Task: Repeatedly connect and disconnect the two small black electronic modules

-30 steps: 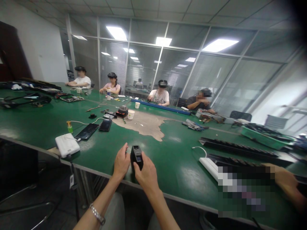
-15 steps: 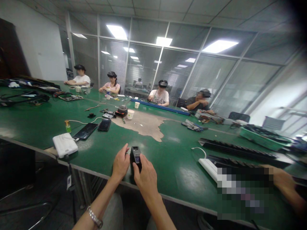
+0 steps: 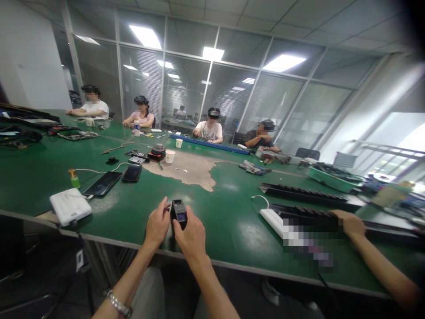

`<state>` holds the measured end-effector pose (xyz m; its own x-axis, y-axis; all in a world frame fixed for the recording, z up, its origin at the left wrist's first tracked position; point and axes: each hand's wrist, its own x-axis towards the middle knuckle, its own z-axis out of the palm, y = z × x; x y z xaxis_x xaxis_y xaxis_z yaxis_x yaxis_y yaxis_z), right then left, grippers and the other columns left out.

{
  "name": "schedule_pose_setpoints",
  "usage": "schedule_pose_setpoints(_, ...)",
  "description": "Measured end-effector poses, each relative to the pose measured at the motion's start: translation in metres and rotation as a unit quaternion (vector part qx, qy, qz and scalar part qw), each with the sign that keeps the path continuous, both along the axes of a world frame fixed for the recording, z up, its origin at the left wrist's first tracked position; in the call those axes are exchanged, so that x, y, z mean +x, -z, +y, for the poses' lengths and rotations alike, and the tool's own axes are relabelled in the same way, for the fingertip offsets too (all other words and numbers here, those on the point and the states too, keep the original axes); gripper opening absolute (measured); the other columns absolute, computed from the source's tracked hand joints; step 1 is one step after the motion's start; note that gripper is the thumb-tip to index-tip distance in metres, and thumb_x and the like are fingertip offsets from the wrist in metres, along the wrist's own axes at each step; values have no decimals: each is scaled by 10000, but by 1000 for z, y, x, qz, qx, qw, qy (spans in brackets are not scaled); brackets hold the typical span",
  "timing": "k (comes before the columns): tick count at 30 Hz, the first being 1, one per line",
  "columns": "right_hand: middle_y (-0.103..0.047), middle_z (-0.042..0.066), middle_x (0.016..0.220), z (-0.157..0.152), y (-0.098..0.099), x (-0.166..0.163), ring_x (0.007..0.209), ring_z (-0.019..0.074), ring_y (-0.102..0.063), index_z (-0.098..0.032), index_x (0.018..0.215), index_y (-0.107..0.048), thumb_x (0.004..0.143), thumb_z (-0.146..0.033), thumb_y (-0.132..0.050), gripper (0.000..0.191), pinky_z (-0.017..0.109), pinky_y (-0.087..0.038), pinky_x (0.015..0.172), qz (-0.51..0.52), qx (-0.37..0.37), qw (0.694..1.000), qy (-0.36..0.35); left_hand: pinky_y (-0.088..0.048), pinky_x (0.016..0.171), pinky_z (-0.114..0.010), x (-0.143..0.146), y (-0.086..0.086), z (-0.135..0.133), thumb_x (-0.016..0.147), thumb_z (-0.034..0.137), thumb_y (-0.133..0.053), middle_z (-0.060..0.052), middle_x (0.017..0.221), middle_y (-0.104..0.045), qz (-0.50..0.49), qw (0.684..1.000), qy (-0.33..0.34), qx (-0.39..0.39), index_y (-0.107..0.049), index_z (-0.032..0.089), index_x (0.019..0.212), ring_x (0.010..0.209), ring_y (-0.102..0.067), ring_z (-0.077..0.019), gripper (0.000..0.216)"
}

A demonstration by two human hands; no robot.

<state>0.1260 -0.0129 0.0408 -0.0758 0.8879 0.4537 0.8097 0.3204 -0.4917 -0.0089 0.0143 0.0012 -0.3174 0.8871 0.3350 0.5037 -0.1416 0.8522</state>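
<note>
A small black device (image 3: pixel 178 212) with a little lit screen on top stands upright near the front edge of the green table (image 3: pixel 229 221). My right hand (image 3: pixel 191 235) is wrapped round its right side and base, thumb up along the front. My left hand (image 3: pixel 157 223) lies against its left side, fingers curled and thumb pointing toward the device. A metal bracelet (image 3: pixel 119 305) is on my left wrist. The lower part of the device is hidden by my hands.
A white power bank (image 3: pixel 70 206), two dark phones (image 3: pixel 102 184) and a small green bottle (image 3: pixel 73 178) lie to the left. A neighbour's arm (image 3: pixel 372 252) rests on the right by a white power strip (image 3: pixel 272 218) and black trays (image 3: pixel 302 193). Several people sit along the far side.
The view has swung to the right and dipped a little. Both hands stay on the black device in nearly the same grip. The neighbour's arm on the right shows more fully.
</note>
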Motion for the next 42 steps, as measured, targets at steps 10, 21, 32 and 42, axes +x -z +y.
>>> schedule_pose_setpoints(10,-624,178,1252,16,-34,17,1147,270,-607,-81,1329,-526,854,-373,-583,561,363,-455,990,111,39,993,0,-457,1013,-378,1,1,0,882,202,-427,-103,1258,-634,-28,999,-15,16,-466,182,1380,1123,-618,-195,500)
schedule_pose_setpoints(21,-602,199,1276,27,10,57,1178,292,-586,-55,1351,-499,852,-321,-577,571,391,-440,1009,60,7,997,54,-472,991,-370,2,2,-1,873,181,-441,-103,1260,-632,-40,999,-22,21,-463,180,1380,1055,-649,-188,508)
schedule_pose_setpoints(32,-589,199,1287,26,27,63,1193,297,-560,-57,1371,-475,833,-327,-601,615,393,-438,997,4,10,999,47,-458,1015,-367,2,2,-1,881,205,-447,-104,1250,-639,-37,999,-25,26,-471,175,1374,1093,-634,-186,495)
schedule_pose_setpoints(42,-626,165,1244,17,-9,37,1121,266,-612,-116,1329,-529,872,-370,-555,523,379,-461,970,116,48,992,16,-460,1006,-370,2,0,-2,872,185,-430,-106,1257,-630,-26,999,-24,19,-464,166,1376,1079,-631,-185,505)
